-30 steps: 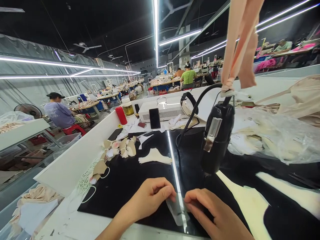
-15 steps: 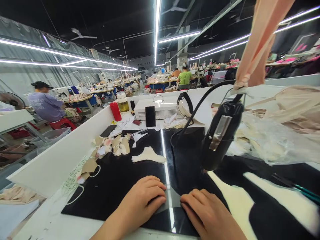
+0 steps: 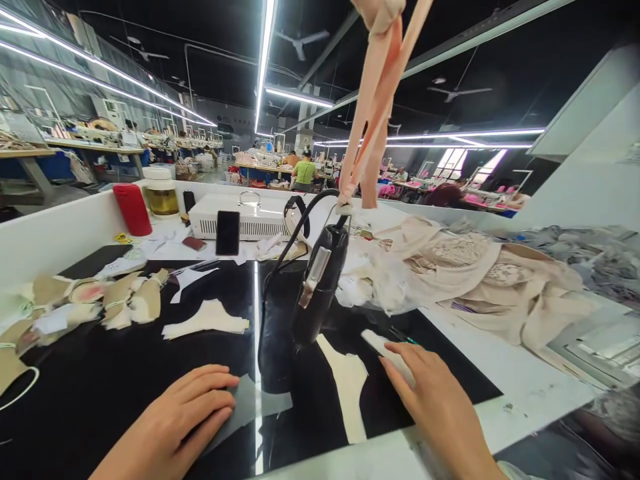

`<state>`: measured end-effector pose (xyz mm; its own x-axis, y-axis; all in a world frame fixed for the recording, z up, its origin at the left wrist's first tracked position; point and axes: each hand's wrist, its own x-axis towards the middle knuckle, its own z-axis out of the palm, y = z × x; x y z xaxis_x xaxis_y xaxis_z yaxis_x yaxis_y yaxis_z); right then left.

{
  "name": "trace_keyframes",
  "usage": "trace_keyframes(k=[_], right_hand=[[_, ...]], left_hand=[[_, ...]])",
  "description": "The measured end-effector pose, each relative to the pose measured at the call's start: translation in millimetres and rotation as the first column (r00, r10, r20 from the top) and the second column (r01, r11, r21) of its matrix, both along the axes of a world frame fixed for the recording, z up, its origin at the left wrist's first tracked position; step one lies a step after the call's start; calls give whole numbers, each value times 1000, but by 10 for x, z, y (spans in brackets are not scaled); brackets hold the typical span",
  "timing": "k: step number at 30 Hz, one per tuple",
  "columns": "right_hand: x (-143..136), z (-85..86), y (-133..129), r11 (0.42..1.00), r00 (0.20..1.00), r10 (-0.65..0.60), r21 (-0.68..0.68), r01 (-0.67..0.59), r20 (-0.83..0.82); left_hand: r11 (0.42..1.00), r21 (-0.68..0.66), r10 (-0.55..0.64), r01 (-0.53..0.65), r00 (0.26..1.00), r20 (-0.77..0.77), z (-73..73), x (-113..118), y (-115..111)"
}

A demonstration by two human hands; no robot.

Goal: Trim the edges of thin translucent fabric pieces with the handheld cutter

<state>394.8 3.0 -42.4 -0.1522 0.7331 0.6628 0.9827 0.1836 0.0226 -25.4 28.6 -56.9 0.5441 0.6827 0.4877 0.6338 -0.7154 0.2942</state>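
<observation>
My left hand (image 3: 183, 410) lies with fingers extended on a thin, see-through grey cut piece (image 3: 257, 400) on the glossy black work surface (image 3: 320, 427). Over to the right, my right hand (image 3: 433, 393) has its fingers apart at a narrow white cut piece (image 3: 383, 347), partly covering it; whether they touch is unclear. A cream cut piece (image 3: 347, 380) lies between my hands. Above it hangs a black corded device (image 3: 323, 283) with a metal clip, tied to pink fabric strips (image 3: 373, 120). A stack of cream cut pieces (image 3: 207, 320) lies beyond my left hand.
Tied bundles of cut pieces (image 3: 133, 300) lie at the left. A white vented box (image 3: 250, 223), a phone (image 3: 228, 233) and a red cylinder (image 3: 133, 210) stand behind. Beige fabric (image 3: 480, 273) is heaped right, beside clear plastic (image 3: 400, 280). A dark slim tool (image 3: 400, 333) lies near my right hand.
The view has swung right. My right hand has left the see-through grey piece and moved right to the narrow white piece. My left hand stays on the grey piece.
</observation>
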Motion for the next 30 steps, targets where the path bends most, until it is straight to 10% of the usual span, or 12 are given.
trace_keyframes(k=[13, 30], right_hand=[[29, -195, 204, 991, 988, -100, -78, 109, 118], [159, -163, 238, 973, 967, -165, -195, 127, -195]], left_hand=[[999, 20, 37, -36, 999, -36, -85, -46, 26], [994, 103, 36, -33, 999, -31, -41, -26, 31]])
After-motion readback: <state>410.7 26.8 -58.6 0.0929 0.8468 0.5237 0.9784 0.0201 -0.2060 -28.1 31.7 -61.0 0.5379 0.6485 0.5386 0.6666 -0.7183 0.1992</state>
